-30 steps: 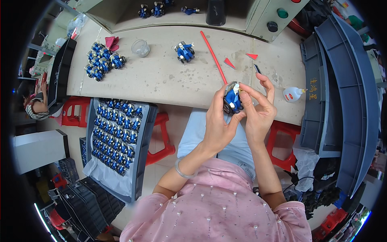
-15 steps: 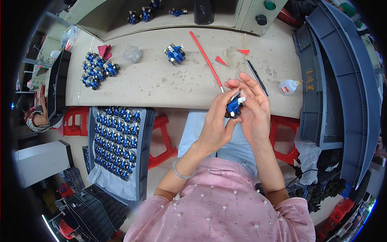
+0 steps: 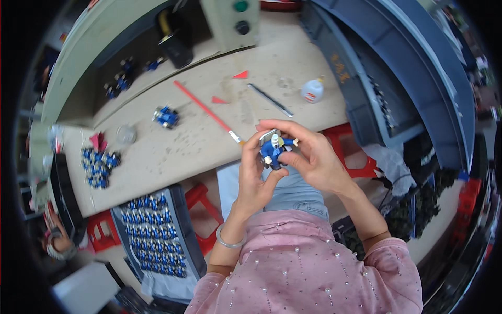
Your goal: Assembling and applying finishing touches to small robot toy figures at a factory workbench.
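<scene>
Both my hands hold a small blue-suited figurine [image 3: 273, 150] with a white head, seated on a dark base with a pale back panel, just past the table's front edge. My left hand [image 3: 252, 180] grips it from the left side, its thumb low by the base. My right hand [image 3: 312, 159] curls over the top, its thumb pressed against the figure's front. Just beyond the hands lies a red-handled brush [image 3: 204, 108]. A similar figurine [image 3: 166, 117] stands alone on the table [image 3: 183, 157].
A figurine cluster [image 3: 98, 166], pink cloth [image 3: 97, 140] and clear cup [image 3: 126, 135] are at left. Red triangles [image 3: 240, 75], a dark pen-like tool [image 3: 269, 99] and a white bottle [image 3: 312, 91] lie beyond my hands. A figurine-filled crate [image 3: 187, 230] stands lower left, grey bins [image 3: 358, 107] right.
My head view has turned, shifting the table in the picture. The figurine now faces up, and my right hand has closed over it, its thumb on the front.
</scene>
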A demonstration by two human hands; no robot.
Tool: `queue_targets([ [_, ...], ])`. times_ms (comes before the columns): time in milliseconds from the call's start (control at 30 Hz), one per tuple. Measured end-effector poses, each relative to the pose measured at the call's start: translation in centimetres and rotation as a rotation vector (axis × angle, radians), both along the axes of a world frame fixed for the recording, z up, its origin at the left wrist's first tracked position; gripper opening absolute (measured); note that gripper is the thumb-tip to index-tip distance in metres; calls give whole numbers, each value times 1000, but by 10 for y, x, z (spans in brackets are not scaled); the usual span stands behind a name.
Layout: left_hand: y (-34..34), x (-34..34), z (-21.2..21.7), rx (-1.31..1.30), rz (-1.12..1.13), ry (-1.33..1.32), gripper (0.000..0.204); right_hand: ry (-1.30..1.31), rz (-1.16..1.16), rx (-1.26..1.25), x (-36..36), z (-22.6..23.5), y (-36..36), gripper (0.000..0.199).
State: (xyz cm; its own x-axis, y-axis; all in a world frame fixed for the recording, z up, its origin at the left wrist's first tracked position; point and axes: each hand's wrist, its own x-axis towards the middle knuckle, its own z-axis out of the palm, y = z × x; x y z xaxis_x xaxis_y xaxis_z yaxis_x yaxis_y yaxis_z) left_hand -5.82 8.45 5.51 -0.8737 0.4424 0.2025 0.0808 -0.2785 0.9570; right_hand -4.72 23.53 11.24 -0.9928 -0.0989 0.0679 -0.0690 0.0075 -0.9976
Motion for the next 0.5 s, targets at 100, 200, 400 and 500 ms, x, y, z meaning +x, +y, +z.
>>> queue_targets([
  [100,14,4,4,-17,-131,0,85,28,-15,253,21,26,31,54],
  [200,28,12,7,-58,-260,135,87,55,-84,436,40,47,51,48],
  [400,74,18,34,154,-351,173,93,-237,-252,72,73,78,107,33],
  [500,77,18,40,71,-297,234,89,-198,-540,-89,58,65,158,36],
])
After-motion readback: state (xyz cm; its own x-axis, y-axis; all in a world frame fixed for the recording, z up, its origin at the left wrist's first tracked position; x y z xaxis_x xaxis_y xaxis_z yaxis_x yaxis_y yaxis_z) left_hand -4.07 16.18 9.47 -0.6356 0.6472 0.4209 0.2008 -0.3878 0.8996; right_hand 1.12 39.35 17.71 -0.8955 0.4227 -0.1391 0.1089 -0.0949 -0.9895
